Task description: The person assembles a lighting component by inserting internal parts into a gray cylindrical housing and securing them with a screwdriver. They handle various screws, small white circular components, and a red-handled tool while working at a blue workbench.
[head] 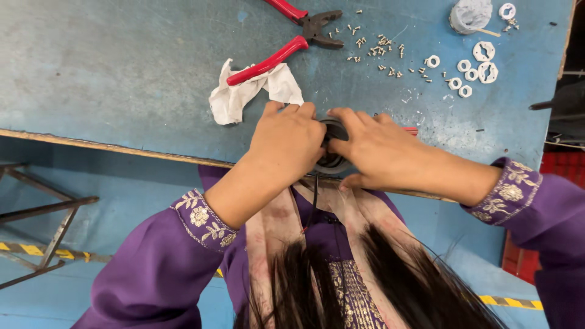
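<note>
Both hands close around a small black round part (332, 159) at the near edge of the blue worktable (122, 73). My left hand (286, 143) covers its left side with the fingers curled over the top. My right hand (381, 152) grips the right side, its fingers laid across the part. A thin black wire (315, 198) hangs from the part down toward my lap. Most of the part is hidden under the fingers.
Red-handled pliers (292, 42) lie over a crumpled white cloth (244, 91) just beyond the hands. Several small screws (375, 49) and white plastic rings (472, 70) are scattered at the far right, beside a grey lump (469, 15). A metal frame (42, 213) stands at the left on the floor.
</note>
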